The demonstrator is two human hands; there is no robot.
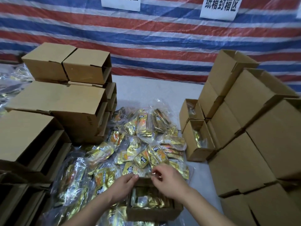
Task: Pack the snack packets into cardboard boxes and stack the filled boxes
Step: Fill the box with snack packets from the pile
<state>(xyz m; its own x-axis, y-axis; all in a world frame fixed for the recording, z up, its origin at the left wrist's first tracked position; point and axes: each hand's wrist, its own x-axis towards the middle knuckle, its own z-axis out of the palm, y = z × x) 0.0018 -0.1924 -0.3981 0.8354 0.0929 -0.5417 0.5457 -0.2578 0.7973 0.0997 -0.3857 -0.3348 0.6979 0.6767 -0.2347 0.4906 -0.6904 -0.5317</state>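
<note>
Low in the frame, an open cardboard box (153, 207) holding gold snack packets (146, 199). Left hand (122, 188) at its far left rim, fingers nearly straight, gripping nothing. Right hand (167, 178) over the far edge, fingertips pinched on clear wrapping (exactly what, hard to tell). Loose pile of packets (138, 141) mid-frame on the desk (146, 88). Box stacks at left (68, 101) and right (254, 128).

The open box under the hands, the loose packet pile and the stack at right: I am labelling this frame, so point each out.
open box (153, 213), head view, its front wall.
packet pile (140, 141), head view, middle packets.
right stack (241, 162), head view, a box side.
</note>
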